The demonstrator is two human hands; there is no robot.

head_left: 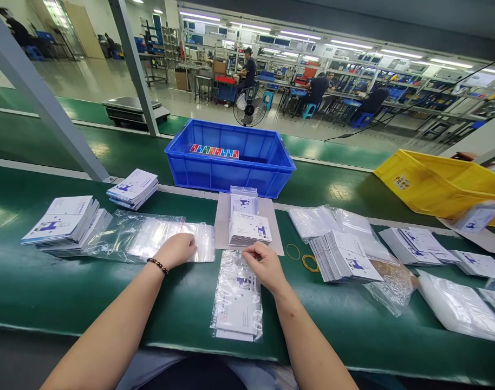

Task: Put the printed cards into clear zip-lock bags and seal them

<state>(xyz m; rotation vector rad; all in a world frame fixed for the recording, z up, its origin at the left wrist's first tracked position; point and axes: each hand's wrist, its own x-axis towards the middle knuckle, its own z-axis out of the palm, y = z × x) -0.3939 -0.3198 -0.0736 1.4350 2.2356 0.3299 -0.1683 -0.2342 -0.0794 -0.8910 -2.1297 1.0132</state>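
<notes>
My left hand rests with fingers curled on a stack of clear zip bags lying on the green table. My right hand pinches the top edge of a clear bag holding white printed booklets, which lies flat in front of me. Just beyond it, a small pile of white booklets sits on a grey card, with bagged booklets behind.
A blue crate stands behind the card, a yellow crate at the right. Booklet stacks lie at the left and right. Rubber bands and loose bags lie to the right. Seated workers fill the background.
</notes>
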